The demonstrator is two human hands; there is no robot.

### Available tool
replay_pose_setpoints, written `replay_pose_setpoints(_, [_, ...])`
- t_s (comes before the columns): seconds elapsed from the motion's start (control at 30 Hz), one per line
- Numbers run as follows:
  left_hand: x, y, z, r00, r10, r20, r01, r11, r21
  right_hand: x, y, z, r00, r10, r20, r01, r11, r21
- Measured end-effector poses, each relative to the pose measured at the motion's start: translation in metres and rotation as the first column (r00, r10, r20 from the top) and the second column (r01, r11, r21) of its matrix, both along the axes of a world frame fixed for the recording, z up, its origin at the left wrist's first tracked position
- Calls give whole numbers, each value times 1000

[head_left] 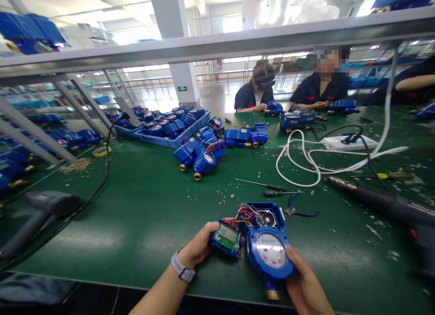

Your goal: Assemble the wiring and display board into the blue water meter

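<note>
In my left hand (pixel 200 243) is a small display module (pixel 227 237), a blue housing with a green circuit board and a lit LCD. Red, yellow and dark wires (pixel 249 215) run from it into the open box of a blue water meter (pixel 270 249). My right hand (pixel 302 272) grips that meter by its right side, fingers partly hidden behind it. The round dial faces up and a brass pipe end points toward me. Just beyond the meter lie a pair of blue-handled pliers (pixel 302 213) and two screwdrivers (pixel 275 187).
Several blue meters (pixel 205 158) lie mid-table, beside a full blue crate (pixel 159 140). A heat gun (pixel 384 204) rests at right, another grey tool (pixel 50 204) at left. White cable (pixel 312 170) loops near a power strip (pixel 350 142). A shelf edge (pixel 217 47) crosses above; co-workers sit opposite.
</note>
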State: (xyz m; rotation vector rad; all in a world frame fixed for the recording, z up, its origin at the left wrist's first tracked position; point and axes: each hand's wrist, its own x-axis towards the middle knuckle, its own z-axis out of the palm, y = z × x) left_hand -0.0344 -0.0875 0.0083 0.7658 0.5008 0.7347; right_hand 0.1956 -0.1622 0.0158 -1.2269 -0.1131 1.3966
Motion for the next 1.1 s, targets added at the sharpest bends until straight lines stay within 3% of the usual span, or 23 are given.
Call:
replay_pose_setpoints(0.17, [0, 5, 1, 980, 157, -126, -152, 987, 46, 3, 0, -5, 999, 36, 36, -36, 999, 21])
replay_pose_setpoints(0.37, [-3, 8, 7, 956, 168, -239, -143, 982, 120, 2, -1, -3, 995, 78, 66, -81, 995, 51])
replay_pose_setpoints(0.47, [-3, 10, 10, 911, 266, -315, -180, 944, 277, 2, -2, -7, 995, 74, 67, -79, 994, 77])
replay_pose_setpoints(0.53, [-2, 10, 15, 839, 416, -352, -239, 861, 448, 2, -4, -9, 995, 86, 54, -91, 992, 88])
replay_pose_setpoints(0.6, [1, 9, 24, 738, 585, -337, -263, 709, 654, -1, -5, -10, 994, 103, 46, -108, 988, 107])
replay_pose_setpoints(0.7, [9, 7, 44, 652, 720, -238, -138, 421, 897, -9, -7, -10, 994, 101, 52, -107, 984, 142])
replay_pose_setpoints(0.77, [18, 6, 57, 658, 722, -215, 0, 286, 958, -16, -8, -8, 994, 95, 62, -103, 983, 154])
replay_pose_setpoints(0.83, [27, 8, 66, 640, 723, -261, 162, 205, 965, -20, -8, -5, 994, 78, 76, -89, 985, 150])
replay_pose_setpoints(0.93, [37, 13, 72, 552, 771, -316, 372, 111, 922, -21, -10, -3, 989, 95, 110, -110, 983, 146])
replay_pose_setpoints(1.03, [39, 17, 71, 493, 818, -298, 462, 44, 886, -15, -10, -2, 967, 187, 172, -215, 963, 163])
replay_pose_setpoints(1.1, [37, 18, 71, 478, 823, -308, 500, 34, 865, -6, -7, -1, 949, 203, 240, -247, 954, 170])
